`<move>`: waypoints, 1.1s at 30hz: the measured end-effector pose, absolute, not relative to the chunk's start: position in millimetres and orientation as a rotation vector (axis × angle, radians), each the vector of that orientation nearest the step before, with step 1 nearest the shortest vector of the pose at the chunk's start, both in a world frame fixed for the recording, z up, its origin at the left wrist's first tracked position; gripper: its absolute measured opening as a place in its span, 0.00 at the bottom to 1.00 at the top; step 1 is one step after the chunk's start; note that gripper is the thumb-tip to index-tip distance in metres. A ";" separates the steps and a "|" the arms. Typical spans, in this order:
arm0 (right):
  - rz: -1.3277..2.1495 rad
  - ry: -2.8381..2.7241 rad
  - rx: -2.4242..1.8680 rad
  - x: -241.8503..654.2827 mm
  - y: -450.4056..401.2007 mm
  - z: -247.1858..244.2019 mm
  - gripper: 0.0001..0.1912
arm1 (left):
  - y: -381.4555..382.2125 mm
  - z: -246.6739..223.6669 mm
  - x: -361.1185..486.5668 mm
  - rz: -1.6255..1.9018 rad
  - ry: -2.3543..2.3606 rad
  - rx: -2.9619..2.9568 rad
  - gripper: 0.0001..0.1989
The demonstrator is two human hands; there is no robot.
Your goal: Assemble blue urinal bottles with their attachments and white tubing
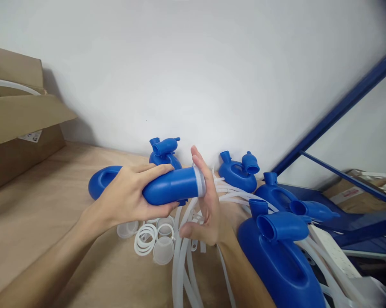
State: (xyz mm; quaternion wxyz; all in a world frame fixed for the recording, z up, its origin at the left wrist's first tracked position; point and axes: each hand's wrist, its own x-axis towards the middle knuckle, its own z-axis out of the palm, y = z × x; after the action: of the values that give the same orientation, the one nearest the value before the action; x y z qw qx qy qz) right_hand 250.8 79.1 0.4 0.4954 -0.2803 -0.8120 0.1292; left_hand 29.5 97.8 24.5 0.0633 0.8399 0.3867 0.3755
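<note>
Presently, a blue piece [172,186], round like a tube, is held above the table [29,205] by the left hand [131,194], whose fingers and thumb are closed around it. At its right end a white rim [200,182] is seen, and against this rim the right hand [208,201] is laid with the palm flat and the fingers extended, so nothing is gripped by it. Whether the rim is fully seated cannot be told, because its face is hidden by the palm. A blue handle [104,182] is seen behind the left hand; whether it is joined to the held piece cannot be told. As it can be judged, only this one piece has been fitted with white so far, and much seems to be left: below the hands, white rings [145,239] and clear discs [163,250] are lying loose beside white hoses [180,273], and on the blue bottles [276,261] standing around, open mouths are shown without any white rim.
</note>
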 end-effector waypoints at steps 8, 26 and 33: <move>0.301 -2.055 -0.584 256.1 78.9 8.6 0.47 | 93.4 17.2 32.7 1.199 1.116 2.560 0.30; -0.060 -1.743 -0.673 252.0 107.1 -10.2 0.05 | 118.2 23.6 32.0 1.255 1.567 2.009 0.37; -0.092 -1.634 -0.655 244.2 112.9 -19.5 0.07 | 113.9 23.3 36.7 1.292 1.525 2.038 0.38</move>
State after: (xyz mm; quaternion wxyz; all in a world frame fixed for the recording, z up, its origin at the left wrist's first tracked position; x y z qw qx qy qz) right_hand 244.2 112.9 -19.5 0.6361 -0.2867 -0.7152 -0.0401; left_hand 36.7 113.9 23.3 0.1429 0.7066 0.5288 0.4480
